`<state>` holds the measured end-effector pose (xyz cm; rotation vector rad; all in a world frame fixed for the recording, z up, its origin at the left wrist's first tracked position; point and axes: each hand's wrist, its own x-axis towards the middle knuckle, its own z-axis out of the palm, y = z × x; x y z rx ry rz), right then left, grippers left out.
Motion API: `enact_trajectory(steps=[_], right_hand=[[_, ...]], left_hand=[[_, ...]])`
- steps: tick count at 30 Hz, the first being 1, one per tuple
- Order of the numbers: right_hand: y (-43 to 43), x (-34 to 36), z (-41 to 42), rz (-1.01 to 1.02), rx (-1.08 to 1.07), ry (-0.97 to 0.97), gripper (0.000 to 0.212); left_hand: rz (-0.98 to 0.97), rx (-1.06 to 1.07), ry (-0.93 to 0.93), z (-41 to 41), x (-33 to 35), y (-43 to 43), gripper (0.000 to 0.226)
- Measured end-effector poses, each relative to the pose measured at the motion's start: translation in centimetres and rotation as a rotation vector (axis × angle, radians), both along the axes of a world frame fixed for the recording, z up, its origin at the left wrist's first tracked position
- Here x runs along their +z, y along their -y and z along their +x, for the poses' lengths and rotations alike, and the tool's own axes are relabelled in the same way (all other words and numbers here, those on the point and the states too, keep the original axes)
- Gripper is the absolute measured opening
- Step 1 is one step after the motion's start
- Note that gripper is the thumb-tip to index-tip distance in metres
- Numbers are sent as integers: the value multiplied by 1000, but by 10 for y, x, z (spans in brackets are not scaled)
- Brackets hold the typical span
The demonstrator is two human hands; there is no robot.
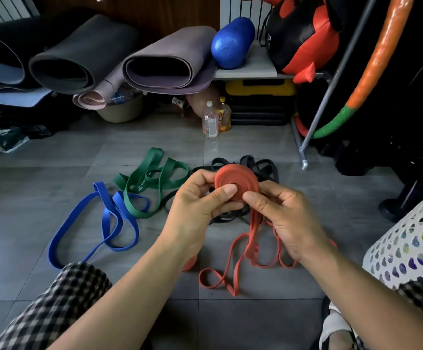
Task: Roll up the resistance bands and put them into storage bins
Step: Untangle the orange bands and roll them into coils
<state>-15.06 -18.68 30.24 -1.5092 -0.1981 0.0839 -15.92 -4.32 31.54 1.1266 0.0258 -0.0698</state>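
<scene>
Between my two hands sits a half-rolled red resistance band (240,176), a flat coil held above the tiled floor. My left hand (195,205) pinches the coil, its thumb over the centre. My right hand (283,215) pinches the coil's lower right edge and the strand leaving it. The band's loose tail (233,266) trails in loops on the floor below. A green band (152,178), a blue band (109,223) and a tangled black band (263,165) lie unrolled on the floor.
A white perforated bin (412,238) stands at the right edge. Rolled mats (165,59) lie on a shelf behind, with two bottles (215,120) and a metal rack leg (303,152) on the floor beyond the bands. My checked trousers (53,306) fill the lower left.
</scene>
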Motion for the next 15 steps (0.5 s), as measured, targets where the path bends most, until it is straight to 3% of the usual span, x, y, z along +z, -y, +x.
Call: enact_trajectory(steps=[3,5,7,11,13,15], right_hand=[[-2,-6,0,-21,-17,20,13],[4,-5,4,-103,19,11,15],[13,-1,9,-311,43,62,11],[22,-4,13,-975,82,431,20],[19,-2,9,-1045,104,476,22],[18,2,8,-852,88,383,19]], left_hand=[[-111,-24,-43,-3,-7,3,16],[-66,-73,-76,-1,-8,0,15],[199,-134,-67,3,-6,-6,16],[894,-161,178,11,-12,-19,34],[1091,-147,331,9,-16,-18,25],[937,-102,264,8,-16,-15,16]])
